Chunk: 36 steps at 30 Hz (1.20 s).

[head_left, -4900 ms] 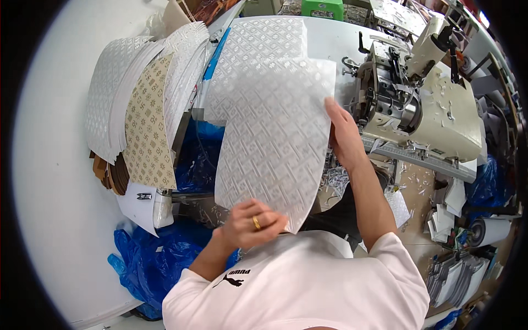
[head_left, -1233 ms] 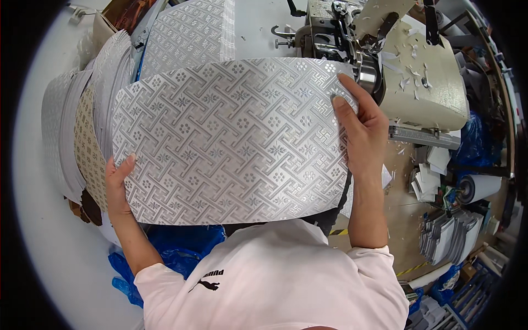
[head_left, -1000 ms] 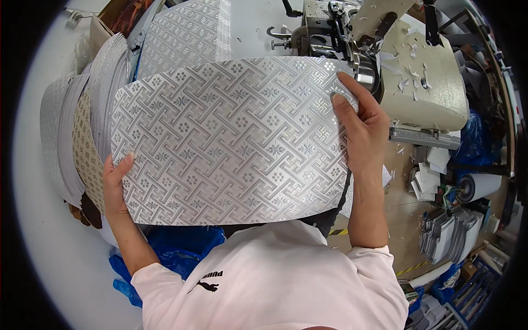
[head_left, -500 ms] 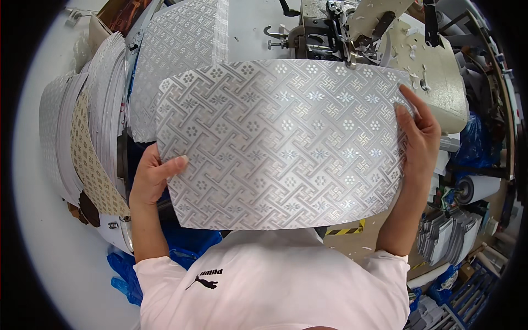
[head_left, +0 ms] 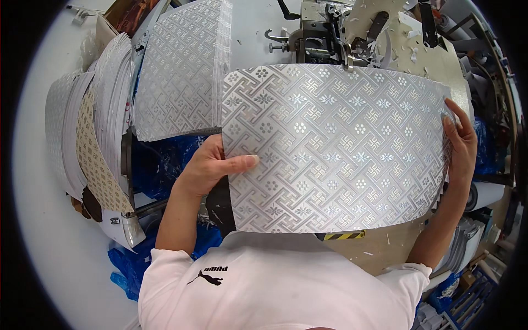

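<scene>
Head view: a silver-grey sheet with an embossed geometric and floral pattern and curved edges (head_left: 335, 151) is held broadside in front of the torso, between both hands. Left hand (head_left: 209, 164) grips the sheet's left edge, thumb laid flat on the upper face; its fingertips are hidden behind the sheet. Right hand (head_left: 463, 137) pinches the right edge, thumb and index finger closed to about the sheet's thickness. Beyond the sheet, at far right, stands a cream-coloured metal machine (head_left: 437, 65); contact between the two cannot be told. At far left of the sheet, a stack of similar silver patterned sheets (head_left: 179, 77) rests on a smooth white tabletop (head_left: 253, 41). Crumpled blue plastic (head_left: 127, 267) lies near left.
</scene>
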Available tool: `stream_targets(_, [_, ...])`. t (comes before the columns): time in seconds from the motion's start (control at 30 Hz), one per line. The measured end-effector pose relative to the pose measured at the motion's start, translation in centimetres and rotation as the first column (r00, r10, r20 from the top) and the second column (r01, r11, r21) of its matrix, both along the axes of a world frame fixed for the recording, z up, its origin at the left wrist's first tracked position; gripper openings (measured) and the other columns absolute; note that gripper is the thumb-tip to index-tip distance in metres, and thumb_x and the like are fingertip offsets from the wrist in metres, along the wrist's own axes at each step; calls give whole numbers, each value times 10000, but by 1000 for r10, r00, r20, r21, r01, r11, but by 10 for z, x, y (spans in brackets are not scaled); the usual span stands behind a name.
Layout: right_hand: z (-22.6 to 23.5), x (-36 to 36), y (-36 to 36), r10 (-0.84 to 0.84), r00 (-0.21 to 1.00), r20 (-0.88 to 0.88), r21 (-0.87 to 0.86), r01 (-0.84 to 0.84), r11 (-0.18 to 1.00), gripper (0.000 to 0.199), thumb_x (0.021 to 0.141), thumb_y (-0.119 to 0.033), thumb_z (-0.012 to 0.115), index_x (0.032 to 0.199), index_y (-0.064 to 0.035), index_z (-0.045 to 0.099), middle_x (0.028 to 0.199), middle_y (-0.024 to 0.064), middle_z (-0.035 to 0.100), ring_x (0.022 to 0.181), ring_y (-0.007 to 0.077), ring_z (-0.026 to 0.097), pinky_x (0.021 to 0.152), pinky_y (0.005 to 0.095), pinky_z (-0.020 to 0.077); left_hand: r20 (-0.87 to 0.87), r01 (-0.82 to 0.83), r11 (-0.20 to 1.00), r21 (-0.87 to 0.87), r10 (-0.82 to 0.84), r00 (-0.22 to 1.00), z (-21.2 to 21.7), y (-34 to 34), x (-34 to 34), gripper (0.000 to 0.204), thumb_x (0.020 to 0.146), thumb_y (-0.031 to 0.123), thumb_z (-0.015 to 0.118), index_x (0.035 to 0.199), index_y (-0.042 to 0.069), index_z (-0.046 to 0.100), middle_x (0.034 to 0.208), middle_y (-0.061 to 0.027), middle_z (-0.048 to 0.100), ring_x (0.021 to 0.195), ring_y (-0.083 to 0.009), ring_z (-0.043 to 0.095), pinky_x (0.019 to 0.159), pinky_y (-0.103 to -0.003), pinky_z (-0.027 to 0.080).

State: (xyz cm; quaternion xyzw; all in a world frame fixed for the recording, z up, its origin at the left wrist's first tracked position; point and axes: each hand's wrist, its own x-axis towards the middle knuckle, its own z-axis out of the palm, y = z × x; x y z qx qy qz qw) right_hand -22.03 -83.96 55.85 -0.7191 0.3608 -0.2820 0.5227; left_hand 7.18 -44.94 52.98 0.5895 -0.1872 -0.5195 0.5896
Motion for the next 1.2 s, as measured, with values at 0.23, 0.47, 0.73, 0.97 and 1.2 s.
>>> stream_targets(0.23, [4,-24,-26,-9,997,-74,-78,3,997,420,938,-173,715,1337,-65,640,899,91,738,710,56,659,628,169,495,-47,74,995,-66,-77,996,-8,-25,-12,338,895,133,744,1182,-31,675,1123,-125,723,974,-173,693,891,-321,541])
stream_targets(0.47, [13,-52,-61,64,986,-156,-150,-88,985,437,968,-208,682,1376,-73,607,984,93,747,758,68,679,688,203,527,-102,109,987,-118,-122,987,-15,-50,-30,318,914,134,730,1178,-34,672,1130,-112,717,988,-166,687,885,-316,548])
stream_targets(0.73, [37,-38,-63,1,977,-213,-276,-62,959,463,1001,-242,636,1415,-51,555,1116,95,720,959,105,662,837,253,508,-142,163,981,-103,-177,974,-17,-72,-45,309,925,139,717,1188,-17,674,1125,-76,714,1017,-133,663,910,-301,519])
stream_targets(0.97, [79,-35,-44,-262,944,-200,75,282,957,374,935,30,619,1301,-44,634,846,1,618,667,53,475,553,208,371,-162,203,962,-182,-233,959,-23,-93,-58,324,930,158,713,1202,-13,671,1134,-70,710,1036,-129,651,932,-298,499])
stream_targets(1.2, [63,-67,-72,-102,989,-107,-108,91,990,380,921,39,638,1298,-12,626,863,3,623,688,59,488,582,213,385,-106,247,959,-138,-263,959,-24,-110,-67,325,944,162,688,1217,-15,667,1145,-83,707,1034,-136,653,934,-301,497])
